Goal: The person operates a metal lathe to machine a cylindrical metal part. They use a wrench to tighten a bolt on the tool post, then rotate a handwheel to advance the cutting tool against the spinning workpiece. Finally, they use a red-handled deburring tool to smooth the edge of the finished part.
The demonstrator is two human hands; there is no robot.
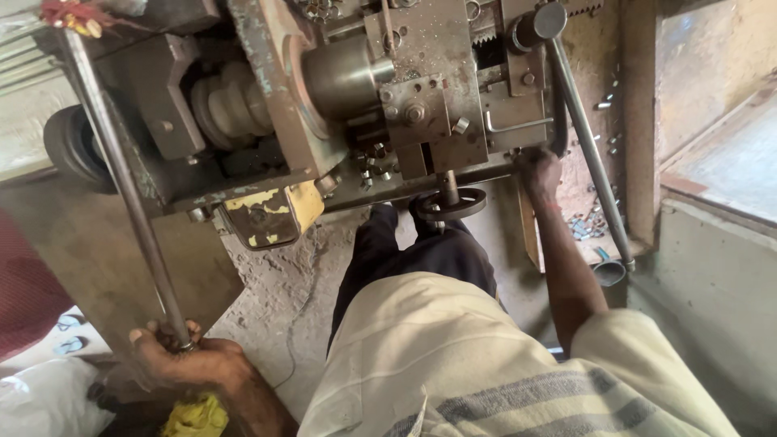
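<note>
I look straight down at an old metal lathe (pixel 340 89). My left hand (pixel 180 356) is closed around the lower end of a long steel lever rod (pixel 121 178) that runs up to the machine's left side. My right hand (pixel 538 170) reaches forward and grips a part at the front edge of the carriage (pixel 453 105), just right of a round black handwheel (pixel 450 204). What exactly sits under its fingers is hidden. A shiny chuck (pixel 340 77) sits at the machine's middle.
A second long rod (pixel 587 146) slants down the right side above a tray of small metal pieces (pixel 587 222). A yellow worn cover (pixel 271 212) hangs below the headstock. A yellow cloth (pixel 194 414), a white sack (pixel 44 400) and sandals (pixel 69 333) lie on the floor at left.
</note>
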